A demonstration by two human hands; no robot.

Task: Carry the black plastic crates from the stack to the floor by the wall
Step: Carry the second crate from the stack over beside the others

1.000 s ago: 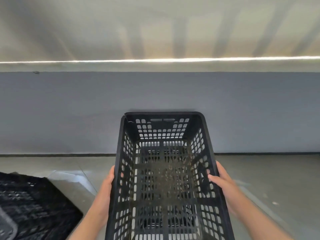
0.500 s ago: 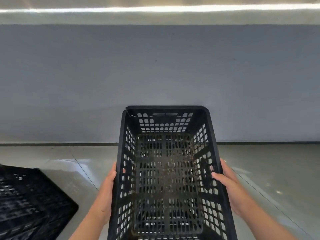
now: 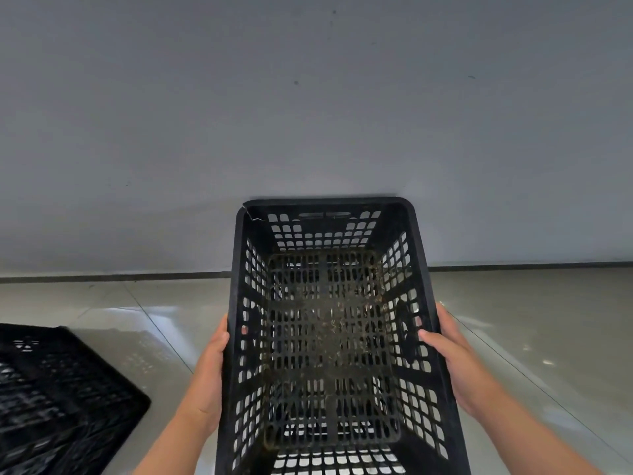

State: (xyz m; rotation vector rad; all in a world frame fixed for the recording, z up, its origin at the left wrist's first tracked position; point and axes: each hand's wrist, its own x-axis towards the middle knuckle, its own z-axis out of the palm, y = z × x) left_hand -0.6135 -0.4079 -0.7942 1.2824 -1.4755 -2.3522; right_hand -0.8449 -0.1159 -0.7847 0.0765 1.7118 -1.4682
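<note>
Left hand [image 3: 209,378] and right hand [image 3: 455,365] grip the black perforated plastic crate [image 3: 329,337], its cracked far rim near the grey wall [image 3: 308,114]; glossy tiled floor [image 3: 531,320] open right, another black crate [image 3: 58,399] left.

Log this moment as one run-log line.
carry | crate held by left hand and right hand | facing wall | another crate floor-left
</note>
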